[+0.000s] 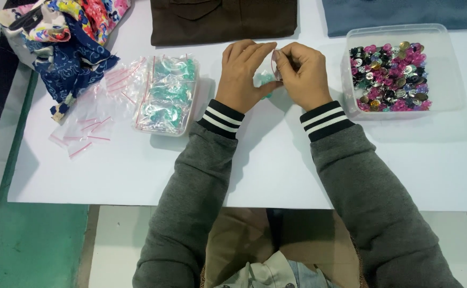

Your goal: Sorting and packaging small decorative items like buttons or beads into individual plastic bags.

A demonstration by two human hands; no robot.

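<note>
Centre-top of frame: left hand (240,74) and right hand (304,74) together, fingers pinched shut on a small clear bag (274,68) of green pieces, between bag-filled tray (167,96) and button tub (399,69).

Your widest open stretch is the bare white table top (276,170) in front of your wrists, running to the near edge. To your left, a clear tray heaped with filled small bags of teal pieces (167,96) blocks the way, with loose empty clear zip bags with red strips (97,114) scattered just beyond it. A pile of patterned cloth (65,40) crowds the far left corner. To your right, the clear plastic tub of coloured shiny buttons (391,74) stands near. Ahead, a folded brown garment (223,20) and a folded blue-grey garment (404,13) close off the far edge.
</note>
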